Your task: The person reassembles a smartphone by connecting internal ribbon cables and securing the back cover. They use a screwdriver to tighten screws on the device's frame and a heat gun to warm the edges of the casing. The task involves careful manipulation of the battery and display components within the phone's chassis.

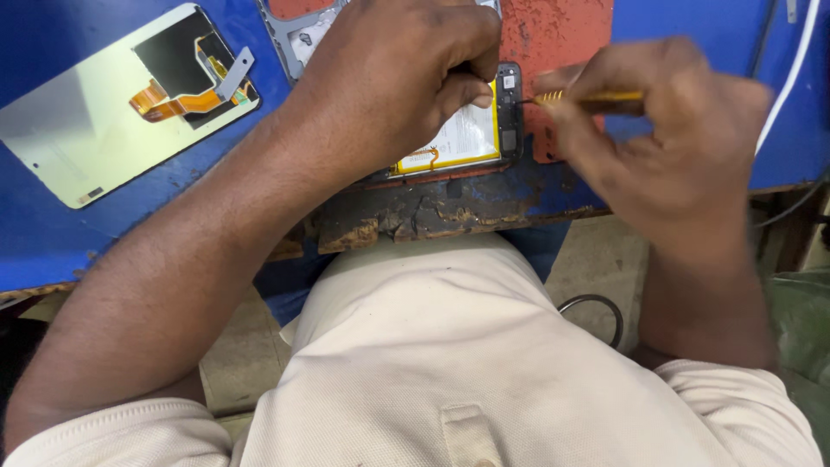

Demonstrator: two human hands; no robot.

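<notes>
An opened phone body [508, 112] with a white and yellow battery [462, 138] lies at the near edge of the blue workbench [52, 233]. My left hand [393, 73] presses down on it and hides most of it. My right hand [666, 130] grips a yellow-handled screwdriver [596, 101], whose thin tip touches the dark right edge of the phone body.
A detached screen panel [95, 121] with an orange flex cable lies face down at the left. A grey frame part [298, 35] sits behind my left hand on a worn red mat [562, 35]. A white cable [791, 78] runs at the right. The bench's front edge [415, 216] is chipped.
</notes>
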